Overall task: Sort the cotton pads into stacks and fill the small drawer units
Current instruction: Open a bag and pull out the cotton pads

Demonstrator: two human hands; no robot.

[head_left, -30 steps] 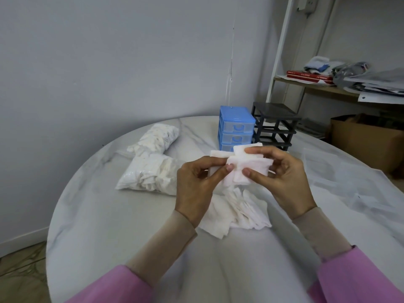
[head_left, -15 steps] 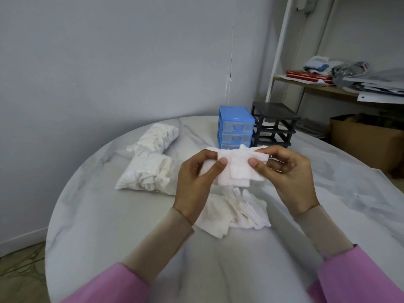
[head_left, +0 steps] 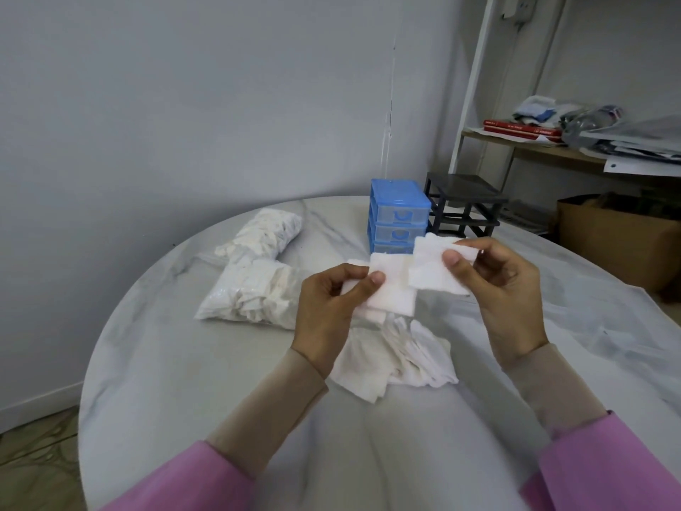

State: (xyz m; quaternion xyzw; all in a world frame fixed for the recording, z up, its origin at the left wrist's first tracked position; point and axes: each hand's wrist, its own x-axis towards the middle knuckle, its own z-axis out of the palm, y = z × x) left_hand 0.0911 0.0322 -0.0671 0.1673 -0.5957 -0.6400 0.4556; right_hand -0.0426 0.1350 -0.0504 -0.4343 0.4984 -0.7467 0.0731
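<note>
Progress: early. My left hand [head_left: 328, 307] and right hand [head_left: 505, 289] each pinch cotton pads [head_left: 394, 289]; loose heap [head_left: 398, 355] at 6 o'clock unsorted; blue drawers [head_left: 398, 219] at 12 o'clock closed.

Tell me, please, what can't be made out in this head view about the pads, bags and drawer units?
- Blue unit: its lowest drawer is hidden behind the pads held by the left hand and right hand.
- Drawers: their contents can't be made out through the fronts.
- Held pads: overlapping, so their number is unclear.
- Black unit: no drawers visible; its left side sits behind the blue unit.
- Bags: the pads inside blur together.
</note>
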